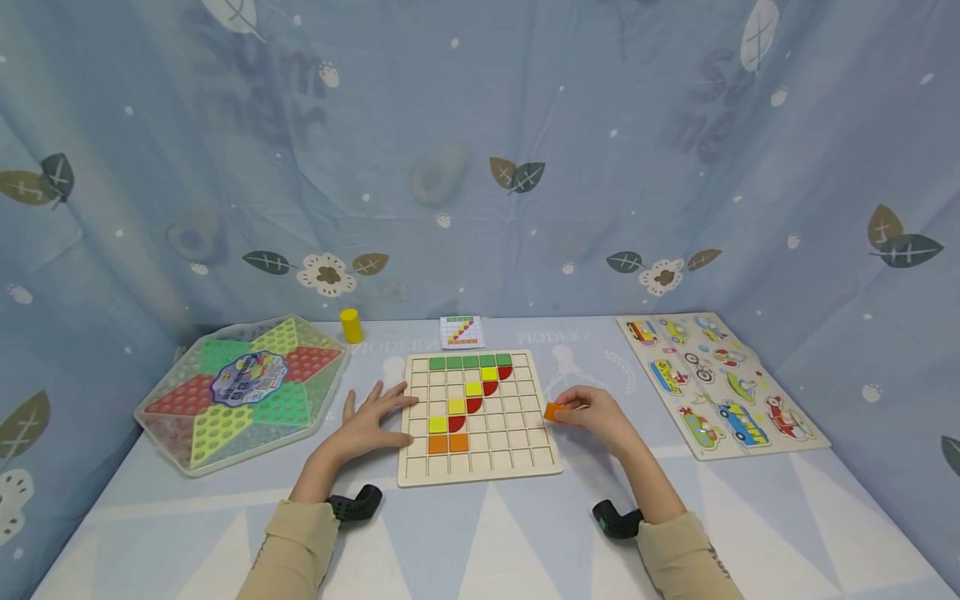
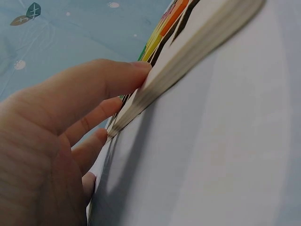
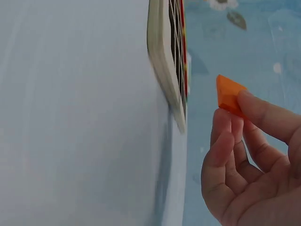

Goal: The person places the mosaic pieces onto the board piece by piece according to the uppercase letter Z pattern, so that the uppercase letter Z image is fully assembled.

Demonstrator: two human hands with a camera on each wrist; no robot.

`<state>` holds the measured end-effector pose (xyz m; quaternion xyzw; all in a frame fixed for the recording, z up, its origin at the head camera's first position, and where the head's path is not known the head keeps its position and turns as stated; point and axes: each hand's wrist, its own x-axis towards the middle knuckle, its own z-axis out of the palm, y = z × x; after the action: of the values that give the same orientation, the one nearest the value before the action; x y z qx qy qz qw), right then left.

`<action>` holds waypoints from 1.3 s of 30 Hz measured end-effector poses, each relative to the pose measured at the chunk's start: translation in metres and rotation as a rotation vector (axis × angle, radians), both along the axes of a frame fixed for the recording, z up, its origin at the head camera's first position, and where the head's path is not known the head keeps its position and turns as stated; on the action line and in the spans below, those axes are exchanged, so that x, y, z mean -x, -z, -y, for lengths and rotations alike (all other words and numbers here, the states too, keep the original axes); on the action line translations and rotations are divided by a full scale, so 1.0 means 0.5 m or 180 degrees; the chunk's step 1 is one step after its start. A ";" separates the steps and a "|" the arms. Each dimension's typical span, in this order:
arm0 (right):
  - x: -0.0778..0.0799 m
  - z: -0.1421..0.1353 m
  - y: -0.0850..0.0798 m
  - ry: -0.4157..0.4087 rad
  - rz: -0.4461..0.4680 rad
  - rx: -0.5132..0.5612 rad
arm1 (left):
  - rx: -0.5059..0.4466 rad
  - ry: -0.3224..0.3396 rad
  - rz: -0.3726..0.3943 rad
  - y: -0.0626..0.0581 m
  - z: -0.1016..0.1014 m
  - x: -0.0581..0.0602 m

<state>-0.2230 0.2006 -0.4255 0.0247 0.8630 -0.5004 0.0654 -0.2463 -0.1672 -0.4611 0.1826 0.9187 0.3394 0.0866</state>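
Observation:
A wooden grid board lies flat on the table in the head view. It bears a row of green squares, a diagonal of yellow squares and red quarter-round pieces, and two orange squares at lower left. My left hand rests at the board's left edge, fingers spread, thumb and fingertips touching it. Beside the right edge, my right hand pinches an orange square tile between thumb and fingers. The right wrist view shows the tile held up near the board's edge.
A small pattern card lies behind the board. At left sit a hexagonal Chinese checkers box and a yellow cylinder. A wooden picture puzzle lies at right. A patterned blue curtain hangs behind the table.

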 end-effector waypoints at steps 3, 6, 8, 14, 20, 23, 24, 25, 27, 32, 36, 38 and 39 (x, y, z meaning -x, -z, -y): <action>0.003 0.037 0.001 -0.0035 0.0090 0.0154 | -0.0003 0.0010 -0.0005 0.000 0.000 0.001; 0.001 0.074 -0.001 -0.0116 0.0145 0.0208 | -0.0007 0.0005 -0.0003 0.001 0.000 0.001; 0.000 0.097 -0.003 -0.0162 0.0177 0.0227 | -0.0009 -0.0009 0.0011 0.000 0.000 0.000; 0.000 0.150 -0.001 -0.0502 0.0201 0.0179 | -0.0032 -0.0031 0.0015 -0.002 0.001 -0.003; 0.001 0.182 0.013 -0.0742 0.0043 -0.0090 | -0.0028 -0.0009 -0.0008 0.001 0.002 -0.002; 0.002 0.194 0.017 -0.0778 -0.0086 -0.0352 | -0.0025 -0.0007 -0.0010 0.002 0.002 -0.002; 0.002 0.197 0.017 -0.0792 -0.0127 -0.0431 | -0.0027 -0.0006 -0.0008 0.001 0.002 -0.002; 0.001 0.200 0.018 -0.0805 -0.0156 -0.0508 | -0.0026 -0.0006 -0.0006 0.001 0.002 -0.002; 0.000 0.204 0.018 -0.0842 -0.0220 -0.0630 | -0.0020 -0.0010 0.0002 0.001 0.002 -0.002; -0.002 0.211 0.017 -0.0873 -0.0286 -0.0847 | -0.0020 -0.0008 0.0034 0.001 0.001 -0.002; -0.002 0.213 0.018 -0.0891 -0.0342 -0.0953 | -0.0027 0.0003 0.0029 -0.001 -0.001 -0.002; -0.002 0.212 0.018 -0.0893 -0.0349 -0.0949 | -0.0026 0.0010 0.0016 -0.001 -0.001 -0.002; -0.002 0.211 0.017 -0.0887 -0.0348 -0.0930 | -0.0028 0.0020 0.0010 0.000 -0.002 -0.002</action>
<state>-0.2219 0.0953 -0.4342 -0.1130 0.9237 -0.3566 0.0828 -0.2451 -0.1663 -0.4610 0.1852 0.9165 0.3434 0.0883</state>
